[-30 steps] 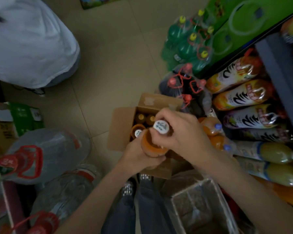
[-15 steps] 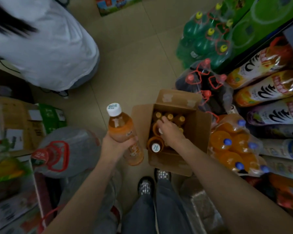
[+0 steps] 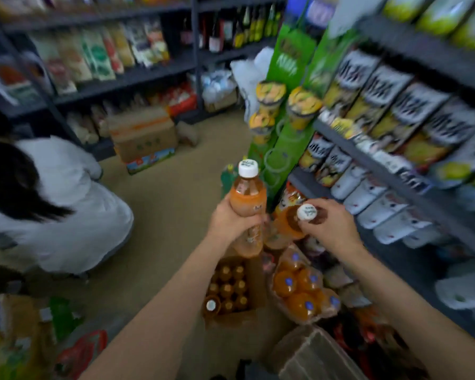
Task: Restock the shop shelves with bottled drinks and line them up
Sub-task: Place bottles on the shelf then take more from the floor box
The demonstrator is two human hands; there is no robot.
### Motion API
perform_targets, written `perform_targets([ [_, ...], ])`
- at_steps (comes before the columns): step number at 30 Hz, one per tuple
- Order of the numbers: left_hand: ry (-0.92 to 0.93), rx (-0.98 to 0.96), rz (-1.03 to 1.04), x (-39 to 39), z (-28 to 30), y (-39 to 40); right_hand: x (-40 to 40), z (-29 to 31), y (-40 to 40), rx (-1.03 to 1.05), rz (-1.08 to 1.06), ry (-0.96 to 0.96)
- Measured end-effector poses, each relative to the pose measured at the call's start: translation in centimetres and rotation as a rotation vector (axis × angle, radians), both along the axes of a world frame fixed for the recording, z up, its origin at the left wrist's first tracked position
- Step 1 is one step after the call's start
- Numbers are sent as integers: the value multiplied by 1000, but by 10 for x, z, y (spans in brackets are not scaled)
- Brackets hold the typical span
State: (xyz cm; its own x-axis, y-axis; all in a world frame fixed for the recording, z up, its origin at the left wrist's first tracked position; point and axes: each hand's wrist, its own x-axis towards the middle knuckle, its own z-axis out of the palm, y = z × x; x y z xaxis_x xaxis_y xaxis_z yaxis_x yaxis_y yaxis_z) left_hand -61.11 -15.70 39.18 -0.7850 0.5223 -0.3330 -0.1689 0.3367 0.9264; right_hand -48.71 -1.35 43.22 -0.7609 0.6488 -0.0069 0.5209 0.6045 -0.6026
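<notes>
A bottle of orange drink (image 3: pixel 248 198) was held upright in the left hand (image 3: pixel 232 222), the grip wrapped tight round its lower body, the white cap well above the fingers. Just beside it, to the right, a second bottle (image 3: pixel 291 223) was held in the right hand (image 3: pixel 331 226), the grip closed round its neck and shoulder with the white cap (image 3: pixel 307 213) tilted toward the camera; its lower part was hidden behind the left-hand bottle and the hand, so its full angle could not be told. The two bottles were close together, whether touching could not be told. Directly below the grips an open cardboard box (image 3: pixel 232 315) stood on the floor (image 3: pixel 170 215), with many more capped bottles left in it, one white-capped bottle at its near left corner. Just to the right of the box lay a shrink-wrapped pack of orange bottles with blue caps (image 3: pixel 302 294), unopened as far as could be seen. Beyond the right grip and higher up, the shelves (image 3: pixel 412 187) were seen crowded with packaged goods, blurred; no free slot for the bottles could be made out. A green display stand (image 3: pixel 288 111) with cups stood ahead of the grips. Well off to the left a person in a white top (image 3: pixel 74 215) was crouched. By this showing, two bottles had been taken up but neither was yet shelved, and the box remained largely full, so most of the restocking, and all the lining up of these bottles, was judged to be left.
</notes>
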Motion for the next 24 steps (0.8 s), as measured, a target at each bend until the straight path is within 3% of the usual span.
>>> perform_targets([
  [3, 92, 88, -137, 22, 78, 44, 45, 94, 22, 8, -81, 187],
  [7, 195, 181, -366, 64, 152, 97, 115, 183, 40, 261, -158, 404],
  [10, 218, 244, -495, 109, 191, 131, 165, 223, 57, 186, -362, 666],
  [13, 279, 271, -603, 165, 224, 164, 224, 244, 83, 16, -517, 838],
  [18, 400, 337, -770, 269, 251, 221, 348, 250, 112, -66, -748, 915],
  [24, 502, 345, -789, 422, 262, 290, 518, 271, 146, 157, -830, 1018],
])
